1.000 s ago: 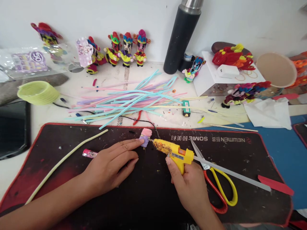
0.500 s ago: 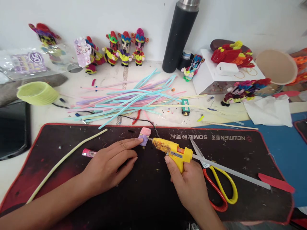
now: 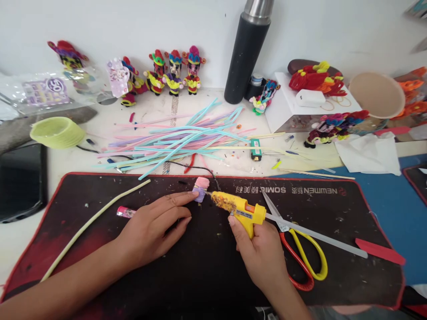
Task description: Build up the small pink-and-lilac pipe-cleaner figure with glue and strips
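Apparently for steadiness, my loosely open left hand [image 3: 151, 227] rests a fingertip on the pink-and-purple piece [image 3: 200, 188], near the black mat's [image 3: 200, 266] far edge; my right hand [image 3: 263, 254] grips the yellow glue gun [image 3: 246, 214], its nozzle [image 3: 208, 193] aimed at the piece's side.

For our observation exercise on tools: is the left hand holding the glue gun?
No, the right hand grips the yellow glue gun by its handle.

The black mat [image 3: 200, 266] bore NEWMEN and SOMIC, upside down, with Chinese characters beside them. The clear plastic bag [image 3: 46, 92] showed 50. The label [image 3: 243, 214] on the yellow glue gun [image 3: 250, 213] was illegible.
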Available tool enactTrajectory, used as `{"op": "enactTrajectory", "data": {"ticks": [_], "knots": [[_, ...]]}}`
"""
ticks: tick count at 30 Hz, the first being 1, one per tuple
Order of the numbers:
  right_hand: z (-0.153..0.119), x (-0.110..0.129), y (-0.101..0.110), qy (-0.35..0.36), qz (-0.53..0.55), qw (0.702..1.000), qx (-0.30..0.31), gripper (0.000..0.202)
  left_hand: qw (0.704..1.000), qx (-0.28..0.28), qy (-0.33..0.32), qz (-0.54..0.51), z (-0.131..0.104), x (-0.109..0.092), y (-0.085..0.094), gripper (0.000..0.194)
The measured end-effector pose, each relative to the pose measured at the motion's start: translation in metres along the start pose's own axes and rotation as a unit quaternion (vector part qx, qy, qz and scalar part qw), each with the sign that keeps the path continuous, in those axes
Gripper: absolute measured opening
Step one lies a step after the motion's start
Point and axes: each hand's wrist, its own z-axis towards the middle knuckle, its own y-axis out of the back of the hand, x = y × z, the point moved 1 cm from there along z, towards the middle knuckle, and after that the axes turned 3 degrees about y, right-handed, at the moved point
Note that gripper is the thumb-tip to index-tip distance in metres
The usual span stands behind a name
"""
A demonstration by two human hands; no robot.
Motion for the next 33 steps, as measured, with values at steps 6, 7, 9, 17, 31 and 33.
{"op": "enactTrajectory", "data": {"ticks": [6,7,9,17,31,33], "knots": [[-0.001,0.000,-0.001,-0.006,0.001,1.000,0.002,0.047,1.000,0.003,-0.003,0.009,-0.001,0.000,0.000,0.010],[-0.001,0.000,-0.001,-0.007,0.001,1.000,0.002,0.047,1.000,0.003,-0.003,0.010,-0.001,0.000,0.000,0.010],[-0.001,0.000,-0.001,-0.009,0.001,1.000,0.001,0.047,1.000,0.002,-0.004,0.011,-0.001,0.000,0.000,0.009],[-0.001,-0.001,-0.001,-0.032,0.023,0.999,0.028,0.047,1.000,0.009,0.005,0.014,-0.003,0.001,-0.001,0.008],[-0.007,-0.016,0.013,-0.222,0.338,0.911,0.080,0.057,1.000,-0.001,-0.001,0.005,-0.004,0.001,-0.001,0.010],[-0.002,-0.020,0.021,-0.223,0.379,0.896,0.064,0.052,1.000,0.001,-0.009,0.004,-0.003,0.001,-0.001,0.011]]}}
